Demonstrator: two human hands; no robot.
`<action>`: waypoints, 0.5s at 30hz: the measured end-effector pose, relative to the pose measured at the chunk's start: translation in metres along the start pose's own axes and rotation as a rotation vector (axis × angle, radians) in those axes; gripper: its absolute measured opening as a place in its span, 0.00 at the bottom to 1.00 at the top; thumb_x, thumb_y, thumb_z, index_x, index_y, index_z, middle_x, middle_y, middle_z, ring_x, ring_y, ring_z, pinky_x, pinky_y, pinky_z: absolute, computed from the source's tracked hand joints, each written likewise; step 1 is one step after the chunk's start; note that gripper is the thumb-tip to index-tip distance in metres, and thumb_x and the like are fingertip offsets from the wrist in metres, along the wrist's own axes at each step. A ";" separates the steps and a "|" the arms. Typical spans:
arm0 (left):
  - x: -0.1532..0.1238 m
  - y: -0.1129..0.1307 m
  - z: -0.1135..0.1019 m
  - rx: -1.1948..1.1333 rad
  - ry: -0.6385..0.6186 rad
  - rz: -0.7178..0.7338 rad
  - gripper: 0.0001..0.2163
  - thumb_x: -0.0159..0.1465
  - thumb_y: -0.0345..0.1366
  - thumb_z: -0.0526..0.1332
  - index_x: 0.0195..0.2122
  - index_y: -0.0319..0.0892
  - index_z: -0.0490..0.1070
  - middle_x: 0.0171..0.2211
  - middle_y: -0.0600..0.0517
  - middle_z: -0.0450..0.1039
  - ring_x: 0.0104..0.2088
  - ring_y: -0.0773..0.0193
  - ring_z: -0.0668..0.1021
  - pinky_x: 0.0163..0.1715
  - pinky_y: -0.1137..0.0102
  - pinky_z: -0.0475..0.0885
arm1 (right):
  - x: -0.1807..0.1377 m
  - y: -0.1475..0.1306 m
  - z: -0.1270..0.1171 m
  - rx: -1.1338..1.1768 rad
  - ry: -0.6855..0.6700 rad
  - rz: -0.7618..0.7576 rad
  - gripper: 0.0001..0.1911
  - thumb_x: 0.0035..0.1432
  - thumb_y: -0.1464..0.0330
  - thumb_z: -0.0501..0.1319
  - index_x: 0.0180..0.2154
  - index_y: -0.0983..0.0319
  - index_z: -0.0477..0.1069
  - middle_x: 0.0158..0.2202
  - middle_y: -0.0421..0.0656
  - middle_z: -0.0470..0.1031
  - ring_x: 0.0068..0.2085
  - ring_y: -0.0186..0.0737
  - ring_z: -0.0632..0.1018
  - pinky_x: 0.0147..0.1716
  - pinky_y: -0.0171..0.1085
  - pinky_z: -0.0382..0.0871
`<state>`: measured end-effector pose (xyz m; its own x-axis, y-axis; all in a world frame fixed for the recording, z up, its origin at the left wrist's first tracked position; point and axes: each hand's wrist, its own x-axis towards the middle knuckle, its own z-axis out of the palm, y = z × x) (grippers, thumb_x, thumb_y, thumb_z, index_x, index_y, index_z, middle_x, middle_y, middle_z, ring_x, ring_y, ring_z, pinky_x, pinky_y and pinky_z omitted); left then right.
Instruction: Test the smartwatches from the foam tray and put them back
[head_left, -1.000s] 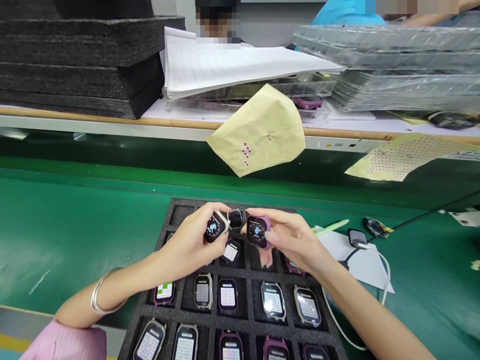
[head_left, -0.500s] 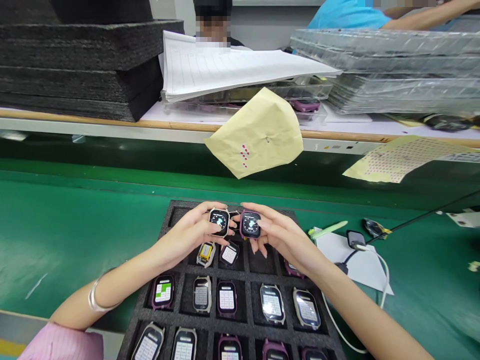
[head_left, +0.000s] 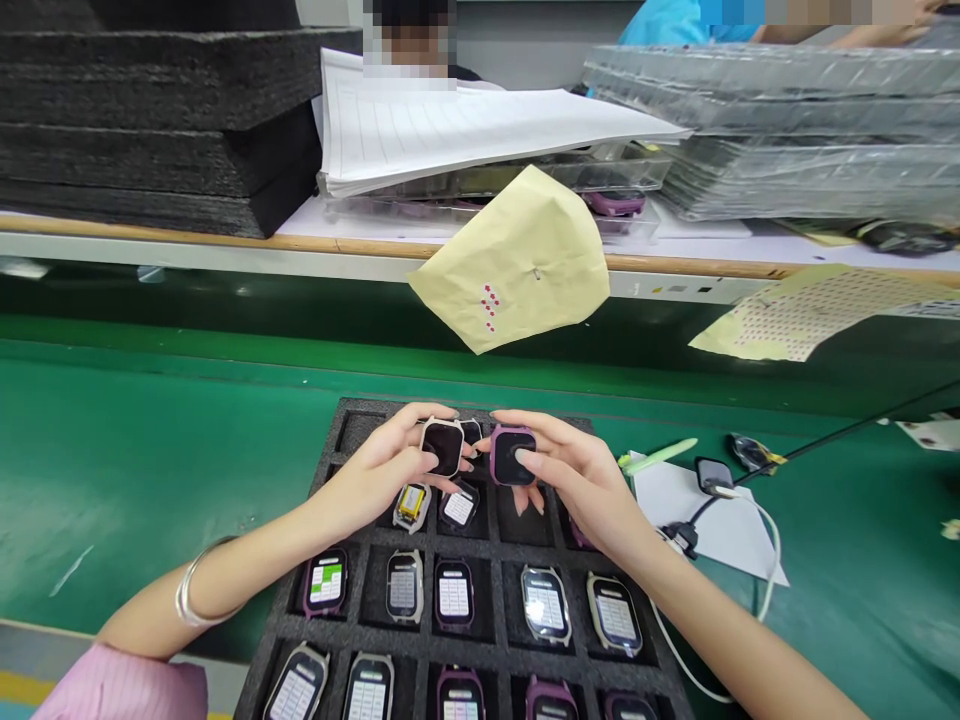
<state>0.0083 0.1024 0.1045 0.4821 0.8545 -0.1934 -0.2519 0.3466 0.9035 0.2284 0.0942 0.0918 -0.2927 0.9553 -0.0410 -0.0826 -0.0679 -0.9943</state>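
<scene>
My left hand (head_left: 382,472) grips a beige-cased smartwatch body (head_left: 442,445) with a dark screen, thumb on its face. In my right hand (head_left: 577,475) is a purple-cased smartwatch body (head_left: 512,455), also dark, with the thumb pressed on its screen. Both are held side by side over the far rows of a black foam tray (head_left: 495,560). The tray's cells hold several watch bodies with lit screens (head_left: 545,604).
The tray lies on a green conveyor belt (head_left: 150,450). To the right are a white sheet (head_left: 727,525), a green pen (head_left: 658,457), a charger puck with cable (head_left: 711,475). A yellow sticker sheet (head_left: 517,260) hangs off the shelf; black foam stacks (head_left: 150,120), papers, clear trays behind. Other people beyond.
Both watch screens showed a lit dial before and are dark now. My thumbs have come onto the screens; the hands stay close together over the tray's far rows.
</scene>
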 end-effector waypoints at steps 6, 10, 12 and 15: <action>0.002 -0.002 -0.001 0.196 0.024 0.057 0.17 0.57 0.29 0.64 0.47 0.43 0.64 0.36 0.52 0.73 0.36 0.63 0.77 0.33 0.70 0.72 | -0.002 -0.006 0.003 0.138 -0.086 0.035 0.18 0.60 0.67 0.63 0.52 0.62 0.70 0.37 0.47 0.78 0.25 0.37 0.78 0.18 0.31 0.67; 0.002 -0.005 -0.005 0.356 0.058 0.108 0.13 0.58 0.31 0.65 0.43 0.43 0.65 0.30 0.58 0.67 0.28 0.69 0.71 0.27 0.74 0.66 | -0.002 -0.009 0.004 0.203 -0.113 0.067 0.19 0.60 0.68 0.64 0.53 0.61 0.69 0.37 0.46 0.77 0.27 0.38 0.79 0.20 0.32 0.71; 0.002 -0.006 -0.006 0.414 0.057 0.110 0.11 0.59 0.32 0.64 0.42 0.43 0.65 0.29 0.58 0.66 0.26 0.69 0.70 0.26 0.74 0.64 | -0.001 -0.008 0.005 0.222 -0.116 0.067 0.19 0.59 0.68 0.65 0.52 0.60 0.70 0.35 0.45 0.77 0.27 0.38 0.79 0.20 0.32 0.71; 0.000 -0.005 -0.006 0.528 0.068 0.155 0.12 0.57 0.30 0.63 0.42 0.43 0.65 0.32 0.56 0.68 0.31 0.67 0.71 0.32 0.73 0.66 | 0.000 -0.006 0.004 0.253 -0.128 0.055 0.18 0.58 0.68 0.67 0.50 0.60 0.71 0.31 0.42 0.76 0.26 0.39 0.79 0.20 0.32 0.71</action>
<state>0.0046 0.1032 0.0976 0.4129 0.9093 -0.0519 0.1484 -0.0110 0.9889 0.2250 0.0929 0.0979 -0.4197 0.9053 -0.0650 -0.2937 -0.2032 -0.9341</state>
